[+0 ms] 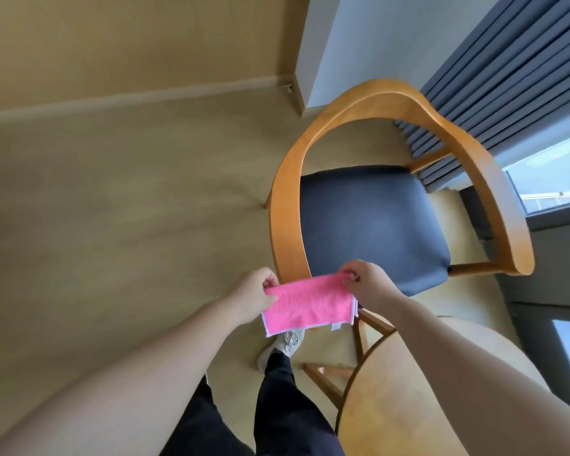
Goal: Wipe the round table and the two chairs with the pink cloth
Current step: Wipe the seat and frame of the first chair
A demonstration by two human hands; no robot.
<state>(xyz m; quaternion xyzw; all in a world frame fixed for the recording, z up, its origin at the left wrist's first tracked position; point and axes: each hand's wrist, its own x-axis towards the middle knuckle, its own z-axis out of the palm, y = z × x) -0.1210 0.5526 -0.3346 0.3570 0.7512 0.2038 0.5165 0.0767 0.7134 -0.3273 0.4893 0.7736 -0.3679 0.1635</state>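
Pink cloth [310,304] hangs stretched between your hands: left hand [255,296] pinches one top corner, right hand [369,284] the other. Its long axis runs hand to hand; the chair [372,222] seat lies just beyond, nearer your right.

Desk [405,390]: cut off by bottom and right edges, part covered by right forearm. Chair [369,222]: near armrest end hidden behind pink cloth [306,307] and both hands; legs mostly out of sight under the seat. Shoe [285,345]: toe hidden behind cloth. Window [553,172]: cropped at right edge, outside view blurred.
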